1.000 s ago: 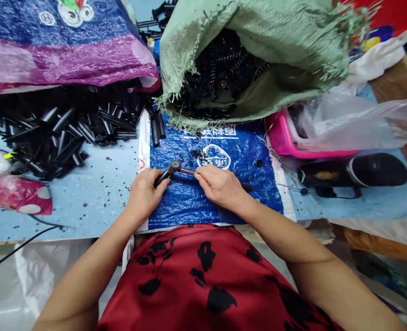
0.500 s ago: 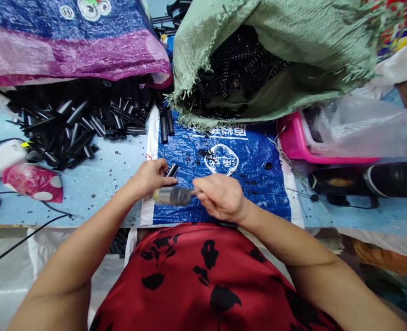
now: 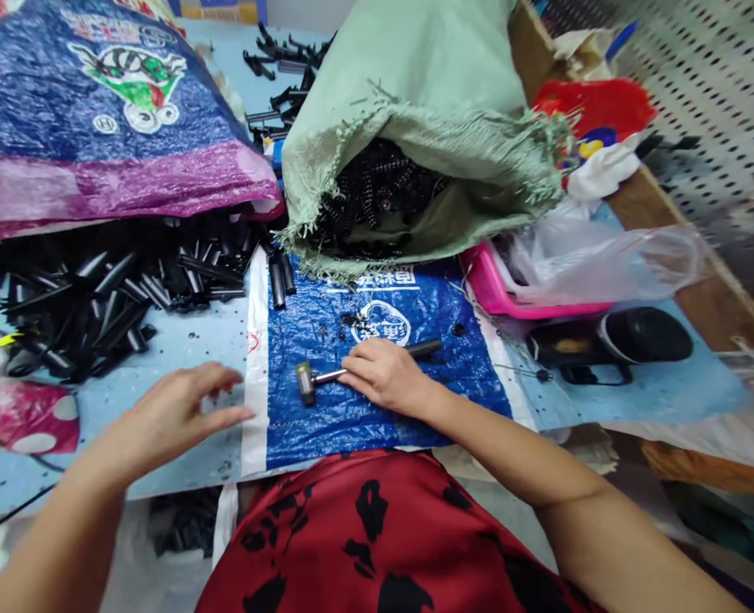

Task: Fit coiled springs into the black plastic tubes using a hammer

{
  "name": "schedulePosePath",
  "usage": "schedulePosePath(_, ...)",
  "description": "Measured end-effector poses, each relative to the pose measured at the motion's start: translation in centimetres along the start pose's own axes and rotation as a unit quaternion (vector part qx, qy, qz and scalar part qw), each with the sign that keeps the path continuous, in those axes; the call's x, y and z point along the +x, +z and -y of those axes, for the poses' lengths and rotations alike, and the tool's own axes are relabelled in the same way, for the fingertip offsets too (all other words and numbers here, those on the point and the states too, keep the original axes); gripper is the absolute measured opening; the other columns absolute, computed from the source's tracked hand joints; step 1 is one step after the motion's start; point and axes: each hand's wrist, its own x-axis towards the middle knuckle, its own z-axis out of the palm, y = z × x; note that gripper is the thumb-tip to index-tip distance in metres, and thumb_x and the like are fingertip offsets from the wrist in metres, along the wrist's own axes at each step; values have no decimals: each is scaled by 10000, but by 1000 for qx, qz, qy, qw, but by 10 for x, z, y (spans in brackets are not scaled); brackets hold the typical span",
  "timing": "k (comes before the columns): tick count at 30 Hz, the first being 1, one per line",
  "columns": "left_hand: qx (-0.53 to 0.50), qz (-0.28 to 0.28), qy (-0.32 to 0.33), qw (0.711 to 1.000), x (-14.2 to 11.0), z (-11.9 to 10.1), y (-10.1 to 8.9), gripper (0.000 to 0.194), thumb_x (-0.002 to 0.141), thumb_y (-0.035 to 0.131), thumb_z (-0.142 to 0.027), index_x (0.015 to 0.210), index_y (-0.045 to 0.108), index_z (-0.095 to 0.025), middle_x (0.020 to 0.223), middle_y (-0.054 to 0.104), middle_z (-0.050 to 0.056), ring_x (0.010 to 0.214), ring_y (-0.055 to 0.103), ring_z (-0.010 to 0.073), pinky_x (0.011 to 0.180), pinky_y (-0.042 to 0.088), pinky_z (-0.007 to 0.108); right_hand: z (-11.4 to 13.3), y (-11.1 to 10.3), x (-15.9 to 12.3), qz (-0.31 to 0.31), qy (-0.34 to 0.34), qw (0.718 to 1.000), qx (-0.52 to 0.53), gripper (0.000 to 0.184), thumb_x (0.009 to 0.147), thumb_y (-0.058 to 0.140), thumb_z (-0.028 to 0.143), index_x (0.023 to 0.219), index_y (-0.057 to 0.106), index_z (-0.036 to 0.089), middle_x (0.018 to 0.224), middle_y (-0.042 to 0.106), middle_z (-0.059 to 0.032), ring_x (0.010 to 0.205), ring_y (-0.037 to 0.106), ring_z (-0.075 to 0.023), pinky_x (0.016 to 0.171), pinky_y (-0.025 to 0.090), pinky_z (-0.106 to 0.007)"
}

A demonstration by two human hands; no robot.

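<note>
My right hand [image 3: 383,375] has its fingers round the shaft of a small hammer [image 3: 306,385]. The hammer is low over, or lying on, the blue woven sack [image 3: 313,434] spread in front of me; its two-faced head points left and its black grip shows beyond the hand. My left hand [image 3: 189,409] is over the light-blue tabletop, just left of the sack's white edge. Its thumb and fingers are spread, and nothing shows between them. Two black tubes [image 3: 281,279] lie at the sack's far left corner, beside a large heap of black tubes [image 3: 109,289].
An open green sack [image 3: 415,94] full of black ridged parts stands behind. A blue and purple bag [image 3: 179,187] overhangs the heap. At right are a pink tray [image 3: 511,302] with clear plastic and a black flask [image 3: 645,335]. A pink pouch [image 3: 19,415] sits left.
My left hand has moved left and come open; the short black tube at its fingers is out of sight. The hammer, blurred before, is lower and still. My view has shifted.
</note>
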Motion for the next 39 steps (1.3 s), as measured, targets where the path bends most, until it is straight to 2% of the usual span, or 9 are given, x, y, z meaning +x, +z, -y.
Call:
schedulePosePath(4,132,-203,74,967,95,-32,30,451,1015,538,-471,1297,685,-151,1300,717,196,1225,657,357,1069,504,476,-17,2,30,-32,10,997,66,334,1050,598,484,1064,744,184,974,760,-78,866,669,-196,809,505,-328)
schedulePosePath(8,245,-172,74,951,154,-30,44,400,1023,516,-385,1241,682,-93,1324,693,241,1222,648,380,993,494,481,-77,-17,63,-141,187,969,74,303,1088,471,349,1027,720,187,899,765,-52,793,695,-177,772,506,-288)
schedulePosePath(14,306,-200,110,924,117,-7,50,431,1070,466,-431,823,717,-183,1044,791,145,973,711,313,897,440,448,-172,-29,123,-81,424,900,-61,361,1065,514,424,1278,659,170,1087,791,-126,1014,740,-307,888,534,-382)
schedulePosePath(19,309,-177,3,935,105,-21,48,491,1067,444,-470,747,689,-189,856,762,140,896,708,327,830,440,437,-191,-8,152,-9,450,890,-66,371,1018,593,418,1314,666,208,1212,779,-112,1119,726,-323,952,552,-417)
schedulePosePath(23,301,-102,-155,935,130,-36,33,419,1022,474,-494,1023,721,-156,979,773,198,936,717,379,715,426,404,-192,-7,141,-57,443,893,-56,368,972,611,322,1317,663,206,1168,786,-103,1064,733,-316,949,553,-426)
schedulePosePath(27,258,-44,-226,938,144,-45,23,356,997,440,-426,1013,715,-200,949,773,187,880,718,380,635,369,380,-189,-19,114,-149,404,902,-16,310,935,612,297,1214,701,195,1085,784,-90,974,723,-270,958,544,-407)
schedulePosePath(31,184,-159,-192,951,131,-38,20,206,928,494,-317,922,674,-218,862,735,133,815,688,328,650,377,375,-179,-32,87,-282,360,884,93,270,906,639,378,1084,705,186,922,744,-55,786,668,-203,850,549,-364)
schedulePosePath(35,-34,-322,-183,928,109,-35,28,172,844,606,-300,1003,576,-239,685,610,7,583,566,210,583,375,323,-145,-35,71,-396,355,790,303,467,826,724,662,989,656,229,845,667,-5,735,612,-158,708,534,-308)
schedulePosePath(39,-433,-242,-153,855,97,-60,52,373,780,651,-322,1113,501,-251,722,637,-31,503,532,152,508,411,269,-80,-24,69,-306,425,610,594,566,875,621,792,961,629,232,816,632,5,657,589,-127,586,506,-268)
